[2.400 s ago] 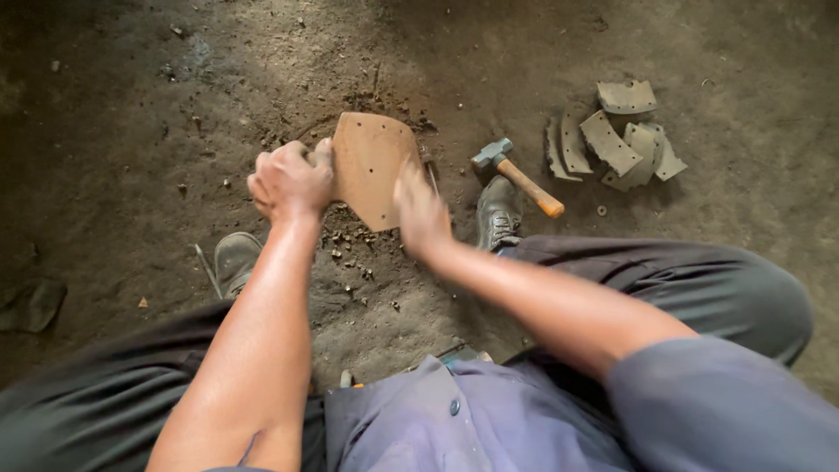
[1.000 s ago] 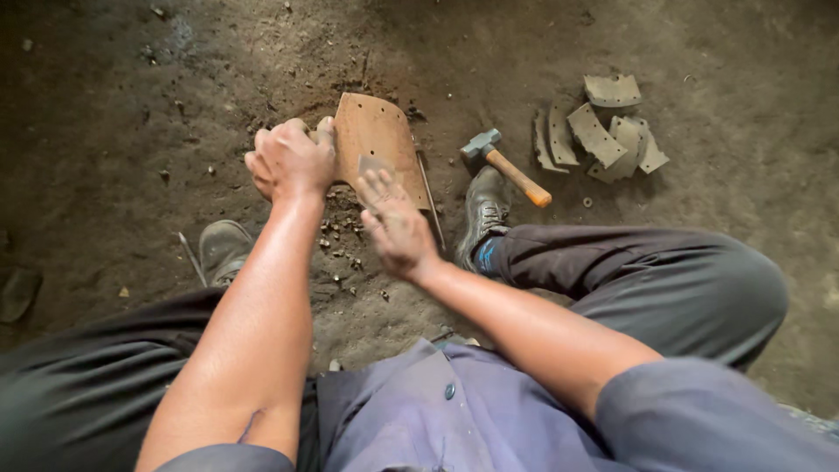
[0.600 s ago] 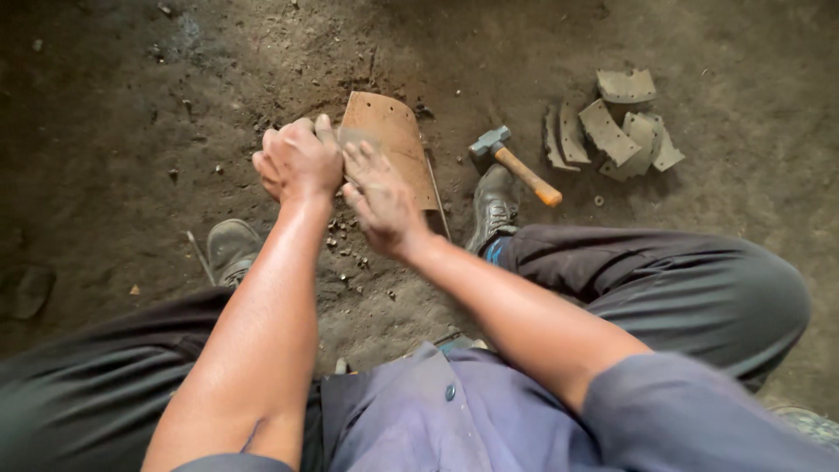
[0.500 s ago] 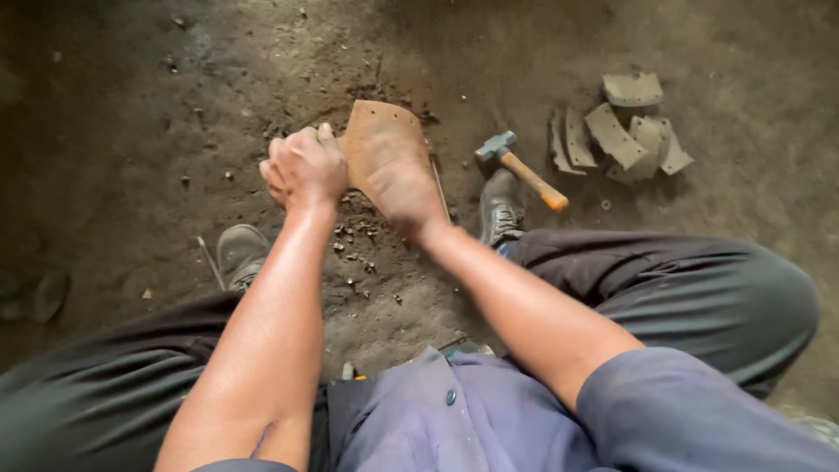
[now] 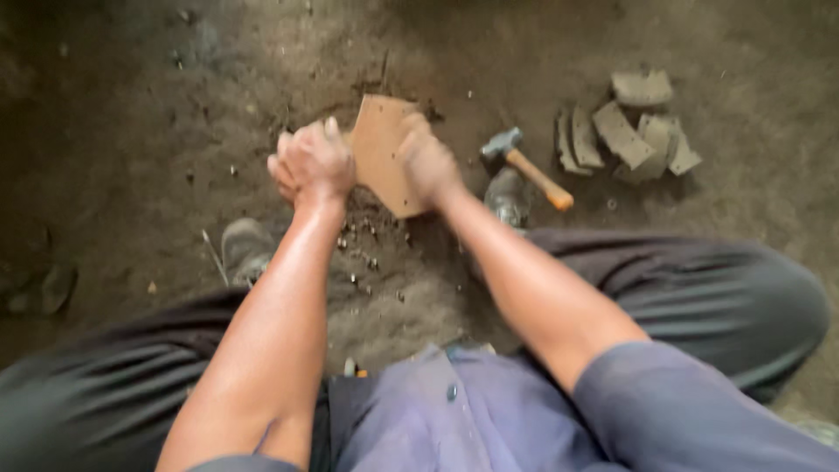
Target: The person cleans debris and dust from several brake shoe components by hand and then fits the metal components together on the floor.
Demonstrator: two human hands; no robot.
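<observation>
Both hands grip the brown curved plate (image 5: 383, 153): the left hand (image 5: 313, 166) is curled tight on its 9 o'clock edge, the right hand (image 5: 428, 166) lies over its 3 o'clock side. Fingers are blurry, so the plate's lower edge is hard to see. It stands on the dirt floor (image 5: 131, 131). At 3 o'clock lie a hammer (image 5: 527, 168) and grey curved pieces (image 5: 625, 127).

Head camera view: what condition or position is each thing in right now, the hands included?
Left hand: closed in a fist at the left edge of the brown curved plate.
Right hand: lying on the plate's face, blurred.
Brown curved plate: propped on the dirt floor between the hands.
Hammer: lying on the floor, untouched.
Grey curved pieces: heaped loosely beyond the hammer.
Small bits: scattered below the plate.
</observation>
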